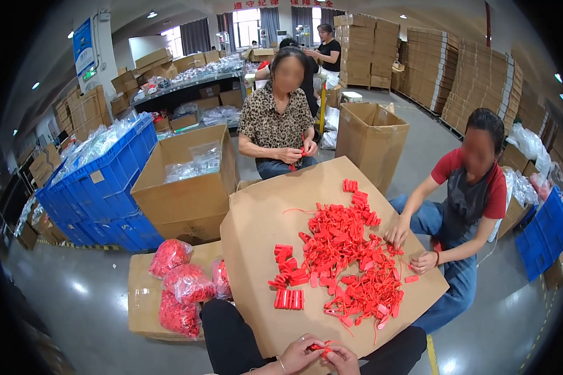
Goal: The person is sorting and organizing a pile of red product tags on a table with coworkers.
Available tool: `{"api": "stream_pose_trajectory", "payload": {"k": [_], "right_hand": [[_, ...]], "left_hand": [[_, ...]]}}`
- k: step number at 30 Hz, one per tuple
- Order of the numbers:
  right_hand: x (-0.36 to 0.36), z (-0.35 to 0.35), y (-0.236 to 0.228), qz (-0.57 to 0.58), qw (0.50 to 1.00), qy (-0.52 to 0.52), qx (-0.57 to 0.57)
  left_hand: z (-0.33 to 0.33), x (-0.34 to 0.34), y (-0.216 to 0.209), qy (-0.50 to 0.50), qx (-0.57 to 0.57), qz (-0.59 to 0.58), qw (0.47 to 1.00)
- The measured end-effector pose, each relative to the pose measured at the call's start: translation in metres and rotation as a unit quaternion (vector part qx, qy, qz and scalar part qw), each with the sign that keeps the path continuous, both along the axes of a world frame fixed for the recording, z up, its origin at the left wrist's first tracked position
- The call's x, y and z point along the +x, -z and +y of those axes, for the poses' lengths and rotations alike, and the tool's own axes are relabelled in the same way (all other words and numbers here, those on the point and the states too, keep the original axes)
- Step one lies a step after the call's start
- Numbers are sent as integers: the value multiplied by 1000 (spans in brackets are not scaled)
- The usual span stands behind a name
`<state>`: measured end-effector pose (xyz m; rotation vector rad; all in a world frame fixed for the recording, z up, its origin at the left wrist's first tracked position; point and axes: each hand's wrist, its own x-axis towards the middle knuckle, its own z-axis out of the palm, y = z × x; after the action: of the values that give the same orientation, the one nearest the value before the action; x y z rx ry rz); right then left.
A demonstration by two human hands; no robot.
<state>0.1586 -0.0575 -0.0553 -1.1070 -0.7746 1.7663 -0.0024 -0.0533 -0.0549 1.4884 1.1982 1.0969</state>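
At the near edge of the cardboard-topped work surface (256, 231), my left hand (299, 354) and my right hand (344, 360) are close together. Both have their fingertips closed on a small red corded piece (324, 346); its exact kind is too small to tell. Beyond them lies a big loose heap of red plastic pieces (338, 240) with thin red cords. Left of the heap, similar red pieces are lined up in a tidy row (289, 299), with more small stacks (284, 253) behind it.
Clear bags of red pieces (191, 282) rest on a carton (142, 294) at my left. Blue crates (109, 178) and an open carton (181, 206) stand beyond. One co-worker (281, 119) sits opposite, handling a red piece; another (475, 181) works at the heap's right.
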Motion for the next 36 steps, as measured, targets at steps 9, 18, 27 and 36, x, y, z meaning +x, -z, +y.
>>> {"api": "stream_pose_trajectory", "payload": {"k": [9, 18, 27, 36], "right_hand": [[15, -9, 18, -25, 997, -53, 41], [20, -16, 14, -1, 995, -48, 87], [15, -17, 23, -316, 904, -156, 240], [10, -26, 40, -221, 917, -255, 212]], "left_hand": [[-10, 4, 11, 54, -146, -55, 986], [-13, 7, -8, 89, -188, -47, 977], [-5, -1, -13, 56, -187, -142, 971], [-5, -12, -20, 34, -175, -177, 968]]}}
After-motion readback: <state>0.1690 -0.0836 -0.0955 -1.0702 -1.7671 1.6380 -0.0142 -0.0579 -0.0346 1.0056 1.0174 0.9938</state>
